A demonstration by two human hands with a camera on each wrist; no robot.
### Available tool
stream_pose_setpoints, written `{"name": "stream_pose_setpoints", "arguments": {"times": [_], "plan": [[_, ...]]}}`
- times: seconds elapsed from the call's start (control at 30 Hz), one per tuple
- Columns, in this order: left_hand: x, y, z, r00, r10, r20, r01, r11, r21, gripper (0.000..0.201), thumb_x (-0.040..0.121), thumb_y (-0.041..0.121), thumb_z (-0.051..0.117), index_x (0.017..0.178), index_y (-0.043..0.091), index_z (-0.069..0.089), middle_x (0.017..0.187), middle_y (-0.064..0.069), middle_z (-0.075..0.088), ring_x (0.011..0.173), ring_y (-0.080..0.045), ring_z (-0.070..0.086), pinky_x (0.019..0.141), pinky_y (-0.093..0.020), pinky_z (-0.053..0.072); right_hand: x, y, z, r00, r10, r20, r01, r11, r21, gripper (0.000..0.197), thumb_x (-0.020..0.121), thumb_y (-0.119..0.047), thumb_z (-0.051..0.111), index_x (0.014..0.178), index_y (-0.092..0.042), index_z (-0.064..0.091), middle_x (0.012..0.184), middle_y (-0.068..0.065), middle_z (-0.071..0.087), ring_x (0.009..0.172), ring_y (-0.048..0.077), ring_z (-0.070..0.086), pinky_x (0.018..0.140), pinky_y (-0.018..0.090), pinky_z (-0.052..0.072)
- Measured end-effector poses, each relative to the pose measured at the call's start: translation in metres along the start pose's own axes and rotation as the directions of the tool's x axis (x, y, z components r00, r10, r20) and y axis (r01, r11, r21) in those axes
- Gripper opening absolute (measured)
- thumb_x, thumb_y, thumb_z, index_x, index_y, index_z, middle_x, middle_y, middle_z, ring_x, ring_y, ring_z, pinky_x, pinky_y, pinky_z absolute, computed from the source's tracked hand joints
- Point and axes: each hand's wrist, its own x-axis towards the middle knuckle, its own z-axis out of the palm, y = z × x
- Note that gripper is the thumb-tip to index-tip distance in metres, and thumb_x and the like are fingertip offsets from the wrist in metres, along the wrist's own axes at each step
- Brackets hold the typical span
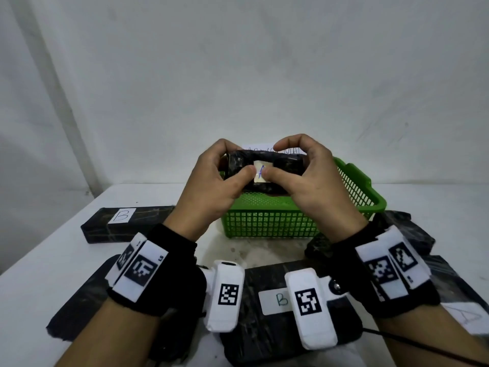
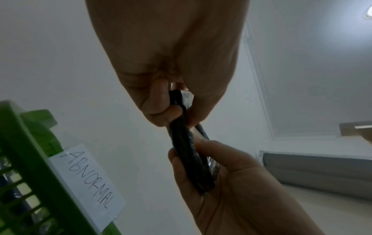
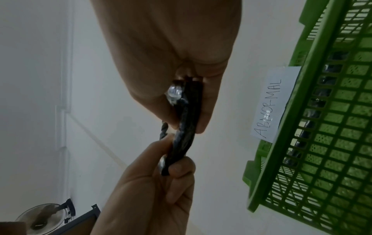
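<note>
The left hand (image 1: 211,181) and right hand (image 1: 309,178) are held raised together; fingers are curled, thumbs nearly touching.

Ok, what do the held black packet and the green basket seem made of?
The black packet seems wrapped in glossy black plastic film: it wrinkles and glints; the contents are hidden. Its label looks like matte white paper, handwritten on. The green basket looks like rigid moulded plastic, by its even grid of holes and slight sheen.
</note>
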Motion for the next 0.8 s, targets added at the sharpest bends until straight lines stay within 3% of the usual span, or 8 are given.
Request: {"name": "stream_pose_setpoints", "arguments": {"times": [0.1,0.2,0.3,0.43,0.57,0.67,0.8], "plan": [[0.001,-0.005,-0.003,1.0,0.009,-0.001,-0.009,0.998,0.061,0.012,0.087,0.014,0.065,0.086,0.018,0.054,0.059,0.012,0.053,0.054,-0.009,0.049,0.055,-0.025,0.042,0.0,0.001,0.001,0.997,0.055,0.058,-0.054,0.998,-0.014,0.026,0.084,-0.009,0.079,0.102,-0.015,0.062,0.086,0.006,0.074,0.076,0.017,0.076,0.065,0.034,0.064],[-0.001,-0.004,-0.003,0.999,-0.017,0.038,0.018,1.0,-0.021,0.012,0.092,0.023,0.063,0.086,0.018,0.053,0.068,0.01,0.056,0.062,-0.007,0.053,0.058,-0.021,0.044,-0.001,0.001,-0.006,0.986,0.128,0.107,-0.114,0.985,-0.132,0.031,0.085,-0.033,0.078,0.109,-0.02,0.063,0.103,0.002,0.072,0.086,0.016,0.075,0.065,0.032,0.063],[0.002,-0.004,-0.005,0.998,-0.042,0.046,0.048,0.989,-0.143,0.013,0.092,0.026,0.061,0.082,0.02,0.055,0.08,0.002,0.058,0.077,-0.012,0.059,0.065,-0.028,0.05,0.002,-0.001,-0.014,0.939,0.295,0.177,-0.297,0.955,-0.016,0.037,0.092,-0.046,0.066,0.117,-0.019,0.063,0.113,0.002,0.074,0.08,0.023,0.076,0.068,0.037,0.064],[-0.001,-0.002,-0.005,0.993,0.003,0.117,0.012,0.992,-0.126,0.01,0.078,0.027,0.063,0.087,0.024,0.06,0.104,-0.019,0.064,0.093,-0.024,0.059,0.083,-0.05,0.051,0.005,-0.003,-0.019,0.945,0.272,0.181,-0.295,0.948,0.118,0.013,0.094,-0.019,0.068,0.105,-0.013,0.065,0.095,0.005,0.075,0.069,0.023,0.07,0.072,0.036,0.062],[-0.003,-0.004,-0.003,0.988,-0.039,0.152,0.053,0.994,-0.09,0.036,0.077,0.014,0.063,0.112,0.017,0.054,0.118,-0.009,0.066,0.104,-0.014,0.064,0.088,-0.027,0.053,0.006,0.002,-0.021,0.957,0.227,0.183,-0.248,0.964,0.097,0.019,0.088,-0.002,0.071,0.102,-0.014,0.065,0.092,0.005,0.072,0.069,0.017,0.069,0.072,0.034,0.062],[-0.002,-0.005,-0.001,0.984,-0.103,0.146,0.116,0.99,-0.083,0.028,0.086,0.015,0.068,0.111,0.016,0.057,0.108,-0.004,0.07,0.095,-0.011,0.066,0.077,-0.021,0.052,0.008,0.005,-0.022,0.97,0.195,0.147,-0.213,0.97,0.118,0.023,0.084,0.002,0.074,0.1,-0.014,0.067,0.092,0.005,0.072,0.076,0.014,0.072,0.071,0.03,0.063],[-0.001,-0.007,0.002,0.987,-0.108,0.115,0.112,0.993,-0.024,0.019,0.087,0.008,0.071,0.102,0.015,0.062,0.084,0.002,0.069,0.075,-0.008,0.065,0.07,-0.019,0.051,0.009,0.009,-0.02,0.989,0.141,0.051,-0.145,0.985,0.096,0.028,0.08,0.005,0.077,0.095,-0.016,0.067,0.081,0.004,0.074,0.07,0.013,0.072,0.068,0.029,0.061]]}}
